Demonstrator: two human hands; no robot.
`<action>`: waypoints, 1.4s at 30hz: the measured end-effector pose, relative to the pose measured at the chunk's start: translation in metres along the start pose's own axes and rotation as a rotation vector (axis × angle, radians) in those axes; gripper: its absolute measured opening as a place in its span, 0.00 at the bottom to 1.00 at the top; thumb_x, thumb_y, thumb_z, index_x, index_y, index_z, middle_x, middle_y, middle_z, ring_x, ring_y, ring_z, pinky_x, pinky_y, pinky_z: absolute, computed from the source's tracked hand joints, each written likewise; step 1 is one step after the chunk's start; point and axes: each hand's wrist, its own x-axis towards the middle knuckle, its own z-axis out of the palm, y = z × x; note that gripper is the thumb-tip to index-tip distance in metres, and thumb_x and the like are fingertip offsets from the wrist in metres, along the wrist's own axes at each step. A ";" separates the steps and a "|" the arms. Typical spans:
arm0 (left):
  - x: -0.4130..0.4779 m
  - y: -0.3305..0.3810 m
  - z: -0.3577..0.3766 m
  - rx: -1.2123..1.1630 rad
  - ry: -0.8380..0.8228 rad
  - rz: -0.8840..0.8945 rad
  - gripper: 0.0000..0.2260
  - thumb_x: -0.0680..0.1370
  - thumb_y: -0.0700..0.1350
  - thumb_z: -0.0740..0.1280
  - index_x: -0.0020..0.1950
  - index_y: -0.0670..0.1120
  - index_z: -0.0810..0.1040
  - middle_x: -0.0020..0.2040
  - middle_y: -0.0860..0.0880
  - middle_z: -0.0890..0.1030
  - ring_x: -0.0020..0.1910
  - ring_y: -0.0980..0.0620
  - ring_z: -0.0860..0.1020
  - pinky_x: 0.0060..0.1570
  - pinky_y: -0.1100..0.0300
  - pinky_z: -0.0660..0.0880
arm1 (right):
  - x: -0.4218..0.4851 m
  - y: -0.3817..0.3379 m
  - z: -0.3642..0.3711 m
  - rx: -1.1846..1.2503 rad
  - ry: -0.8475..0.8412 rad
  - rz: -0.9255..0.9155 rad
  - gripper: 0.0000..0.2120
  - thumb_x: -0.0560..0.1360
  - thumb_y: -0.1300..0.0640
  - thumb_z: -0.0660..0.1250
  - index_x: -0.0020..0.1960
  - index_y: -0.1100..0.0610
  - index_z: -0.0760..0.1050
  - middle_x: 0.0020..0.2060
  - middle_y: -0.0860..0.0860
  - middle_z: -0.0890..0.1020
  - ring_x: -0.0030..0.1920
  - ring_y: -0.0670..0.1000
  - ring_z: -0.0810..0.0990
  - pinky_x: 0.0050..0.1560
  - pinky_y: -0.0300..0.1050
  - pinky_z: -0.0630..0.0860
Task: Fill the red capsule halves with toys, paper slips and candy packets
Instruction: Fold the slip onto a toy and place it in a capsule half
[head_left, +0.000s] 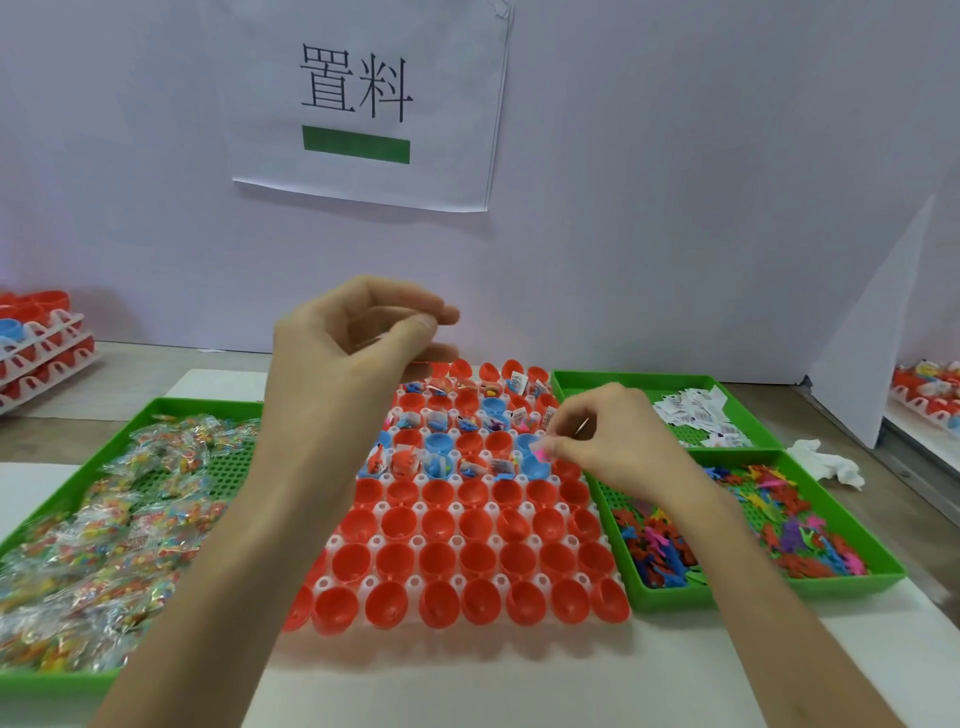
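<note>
Right hand (613, 441) pinching pink toy (543, 451), left hand (353, 338) curled, contents unclear

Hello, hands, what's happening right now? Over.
Right hand pinches pink toy over blue capsule half. Left hand raised, grip unclear. Front red halves look empty. Nothing blocking.

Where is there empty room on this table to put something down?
Bare white tabletop shows in front of the capsule tray, at the near edge. A bare strip behind the candy tray, beside the stacked racks, is free too. The middle and right are crowded: capsules, slip tray, toy tray, crumpled tissue.
</note>
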 end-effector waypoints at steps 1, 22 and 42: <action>0.000 0.001 -0.001 -0.005 0.004 0.003 0.07 0.80 0.35 0.66 0.48 0.45 0.82 0.45 0.50 0.87 0.42 0.51 0.86 0.42 0.65 0.80 | 0.001 0.002 0.003 -0.018 -0.015 0.002 0.05 0.70 0.52 0.79 0.37 0.50 0.84 0.32 0.41 0.83 0.36 0.37 0.80 0.35 0.29 0.72; -0.002 0.003 0.001 -0.028 -0.001 0.029 0.07 0.80 0.34 0.65 0.49 0.43 0.81 0.44 0.49 0.87 0.41 0.49 0.86 0.45 0.61 0.82 | 0.004 0.005 0.025 -0.091 -0.063 0.038 0.02 0.73 0.56 0.76 0.43 0.50 0.85 0.36 0.46 0.83 0.36 0.41 0.79 0.33 0.25 0.70; 0.005 -0.001 -0.006 0.017 0.009 0.010 0.07 0.80 0.36 0.67 0.48 0.47 0.82 0.45 0.50 0.87 0.42 0.50 0.86 0.42 0.64 0.81 | 0.002 0.009 0.016 0.014 -0.080 0.032 0.08 0.67 0.52 0.81 0.43 0.48 0.84 0.35 0.47 0.83 0.38 0.40 0.80 0.35 0.28 0.73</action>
